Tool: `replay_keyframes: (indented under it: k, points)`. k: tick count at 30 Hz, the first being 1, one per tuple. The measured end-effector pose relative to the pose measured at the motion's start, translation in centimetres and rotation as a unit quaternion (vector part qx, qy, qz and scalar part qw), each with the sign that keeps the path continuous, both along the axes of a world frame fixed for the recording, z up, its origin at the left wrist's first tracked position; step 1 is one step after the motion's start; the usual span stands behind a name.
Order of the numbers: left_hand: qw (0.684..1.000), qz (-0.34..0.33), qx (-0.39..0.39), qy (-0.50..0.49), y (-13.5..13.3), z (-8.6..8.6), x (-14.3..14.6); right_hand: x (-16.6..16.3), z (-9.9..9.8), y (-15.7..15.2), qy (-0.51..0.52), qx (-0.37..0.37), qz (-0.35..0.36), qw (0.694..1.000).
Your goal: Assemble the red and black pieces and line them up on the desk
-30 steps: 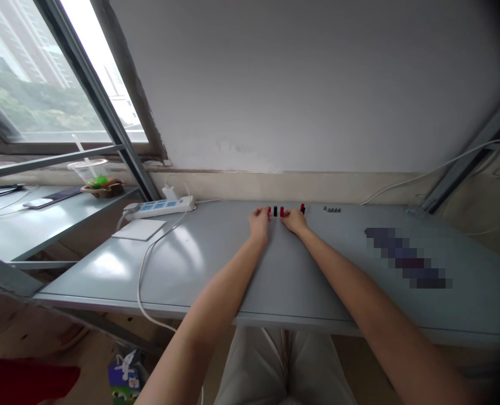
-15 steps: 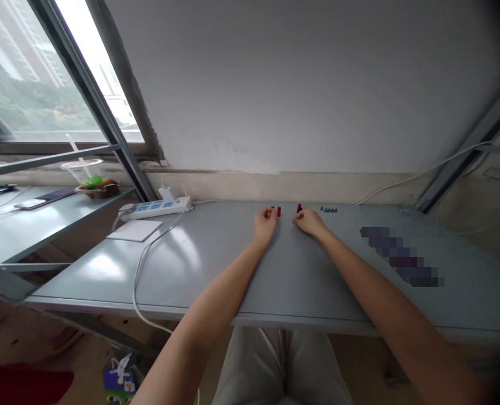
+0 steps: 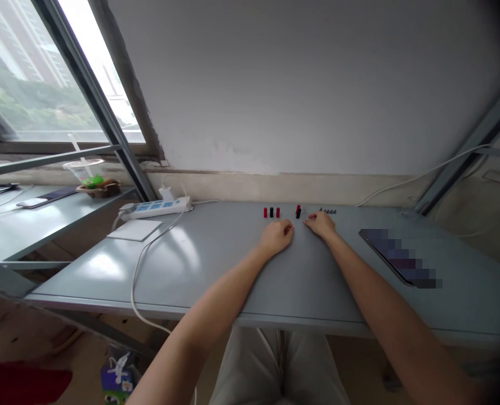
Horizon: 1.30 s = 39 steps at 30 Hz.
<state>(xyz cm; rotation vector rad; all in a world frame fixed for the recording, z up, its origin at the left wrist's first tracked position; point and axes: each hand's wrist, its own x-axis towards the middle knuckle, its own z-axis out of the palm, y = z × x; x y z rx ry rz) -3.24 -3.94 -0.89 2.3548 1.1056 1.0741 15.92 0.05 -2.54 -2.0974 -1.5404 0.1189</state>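
Observation:
My left hand point(image 3: 278, 236) rests on the grey desk with its fingers curled closed; whatever may be in them is hidden. Just behind it stand a red cylinder point(image 3: 265, 212), a black cylinder point(image 3: 271, 212) and another red cylinder point(image 3: 277, 212) in a short row. To the right, a black cylinder point(image 3: 298, 214) stands in front of a partly covered red cylinder point(image 3: 298, 207). My right hand point(image 3: 321, 223) is beside this pair, its thumb and forefinger slightly apart, with nothing visible between them. Several small dark pieces point(image 3: 329, 211) lie beyond it.
A phone-like dark slab point(image 3: 396, 259), partly pixelated, lies at the right. On the left are a white power strip point(image 3: 159, 207), a flat white square point(image 3: 134, 230) and a white cable point(image 3: 137, 281) hanging over the desk's front edge. The wall point(image 3: 275, 112) rises behind.
My left hand has drawn back toward me and right, uncovering the row of cylinders. My right hand has shifted right, away from the black and red pair, which now shows more fully.

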Motion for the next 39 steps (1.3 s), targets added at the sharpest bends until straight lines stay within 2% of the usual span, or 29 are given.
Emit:
replay_keyframes:
  k: [5, 11, 16, 23, 28, 34, 39]
  points:
    - [1.0, -0.003, -0.015, -0.002, -0.2, 0.3, -0.1, -0.5, 0.1, 0.4, 0.021, -0.018, -0.009, 1.0]
    - [0.999, -0.003, 0.021, 0.049, 0.0, 0.1, -0.1, -0.9, 0.2, 1.0, 0.023, -0.008, -0.013, 1.0]
    - [0.998, 0.003, 0.027, 0.052, 0.2, -0.2, -0.2, -1.3, 0.3, 1.2, 0.028, -0.007, -0.015, 0.999]
    - [0.999, -0.013, -0.004, 0.031, -0.3, 0.0, 0.1, -0.8, 0.7, 0.3, 0.039, -0.005, -0.003, 0.999]
    - [0.995, -0.005, 0.024, 0.096, -0.4, 0.2, 1.8, -0.1, 1.4, -1.2, 0.061, 0.002, 0.034, 0.998]
    - [0.978, 0.057, 0.007, 0.202, 1.0, 0.6, 4.6, -0.4, 2.3, -3.4, -0.032, -0.02, 0.021, 0.999]
    - [0.966, 0.096, -0.005, 0.239, 2.2, 0.5, 6.1, -0.8, 2.9, -4.1, -0.095, -0.033, 0.009, 0.995]
